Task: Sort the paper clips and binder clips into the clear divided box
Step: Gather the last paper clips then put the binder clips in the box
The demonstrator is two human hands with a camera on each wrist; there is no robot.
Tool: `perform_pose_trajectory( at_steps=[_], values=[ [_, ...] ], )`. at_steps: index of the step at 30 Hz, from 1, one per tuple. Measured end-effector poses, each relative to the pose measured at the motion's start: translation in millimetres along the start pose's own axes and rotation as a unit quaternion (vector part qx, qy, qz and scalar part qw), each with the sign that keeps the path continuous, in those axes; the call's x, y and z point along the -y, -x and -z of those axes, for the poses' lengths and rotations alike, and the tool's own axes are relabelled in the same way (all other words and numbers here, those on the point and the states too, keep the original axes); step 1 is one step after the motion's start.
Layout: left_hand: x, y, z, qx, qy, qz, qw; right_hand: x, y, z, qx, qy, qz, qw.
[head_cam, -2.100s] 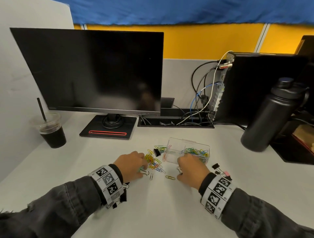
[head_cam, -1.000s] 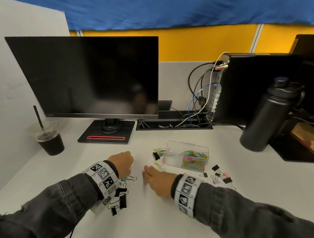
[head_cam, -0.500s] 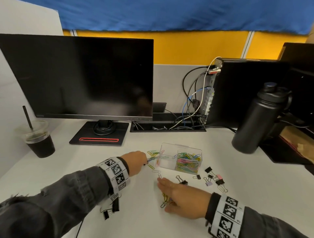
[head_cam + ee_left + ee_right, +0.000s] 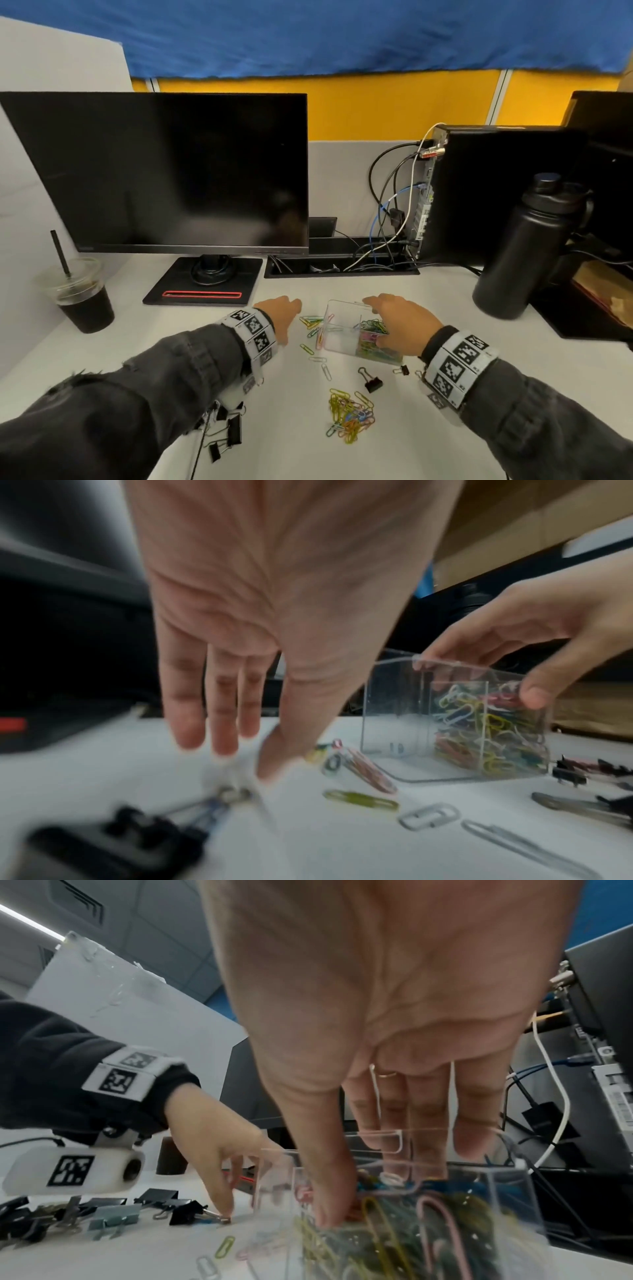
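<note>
The clear divided box [image 4: 342, 337] stands mid-desk; its right compartment holds many coloured paper clips [image 4: 371, 329], and its left compartment [image 4: 394, 710] looks bare. My right hand [image 4: 400, 318] grips the box from above, fingers over the far rim, thumb [image 4: 534, 696] on the near wall. My left hand [image 4: 279, 317] is left of the box, fingers extended down, one fingertip touching a black binder clip's wire handle [image 4: 222, 1217]. Loose paper clips [image 4: 310, 323] lie beside the box. A pile of paper clips [image 4: 349, 414] lies nearer me. Another black binder clip [image 4: 371, 381] lies in front of the box.
Several binder clips [image 4: 227, 431] lie under my left forearm. A monitor [image 4: 171, 171] stands at the back left, an iced drink cup [image 4: 82, 301] far left, a black bottle [image 4: 524, 250] at the right, and a computer with cables [image 4: 496, 192] behind.
My right hand left the paper clip pile at the front, moved up to the box and took hold of it. My left hand stayed by the loose clips beside the box.
</note>
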State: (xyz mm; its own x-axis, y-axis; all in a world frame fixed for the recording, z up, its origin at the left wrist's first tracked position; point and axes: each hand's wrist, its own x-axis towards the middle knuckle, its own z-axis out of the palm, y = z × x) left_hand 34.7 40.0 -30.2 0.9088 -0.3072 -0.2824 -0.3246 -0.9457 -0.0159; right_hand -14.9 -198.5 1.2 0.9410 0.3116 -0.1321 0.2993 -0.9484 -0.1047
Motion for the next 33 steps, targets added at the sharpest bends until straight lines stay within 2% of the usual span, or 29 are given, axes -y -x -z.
perform_pose_trajectory(
  at_steps=[2, 6, 10, 13, 18, 21, 25, 29, 33],
  values=[
    [-9.9, -14.6, -5.6, -0.003, 0.044, -0.018, 0.999, -2.2, -0.6, -0.1, -0.006, -0.01, -0.007, 1.0],
    [-31.2, -26.8, -25.0, -0.006, 0.071, -0.107, 0.992, -6.9, 2.3, -0.5, -0.02, -0.026, -0.022, 0.999],
    [-30.6, -31.4, -36.8, 0.06, -0.029, -0.135, 0.989, -14.0, 11.4, 2.8, -0.011, -0.051, -0.029, 0.998],
    [-39.3, -15.1, -31.1, 0.076, -0.008, -0.137, 0.988, -19.8, 15.8, 13.5, -0.032, -0.07, -0.031, 0.997],
    [-49.7, 14.9, -38.4, 0.152, 0.053, -0.207, 0.965, -29.0, 8.6, 40.5, -0.075, -0.067, -0.038, 0.994],
    [-59.2, 16.6, -32.5, 0.131, 0.101, -0.203, 0.965, -30.8, -5.8, 48.8, -0.064, -0.055, -0.045, 0.995],
    [-74.6, -6.0, -16.8, 0.104, 0.091, -0.171, 0.976, -31.6, -32.3, 45.7, -0.048, -0.048, -0.071, 0.995],
    [-77.9, -8.0, -19.7, 0.139, 0.053, -0.188, 0.971, -34.5, -49.5, 33.9, -0.016, -0.031, -0.085, 0.996],
    [-67.2, 17.6, -24.9, 0.184, 0.069, -0.226, 0.954, -36.0, -55.6, 20.5, 0.001, -0.031, -0.079, 0.996]
  ],
)
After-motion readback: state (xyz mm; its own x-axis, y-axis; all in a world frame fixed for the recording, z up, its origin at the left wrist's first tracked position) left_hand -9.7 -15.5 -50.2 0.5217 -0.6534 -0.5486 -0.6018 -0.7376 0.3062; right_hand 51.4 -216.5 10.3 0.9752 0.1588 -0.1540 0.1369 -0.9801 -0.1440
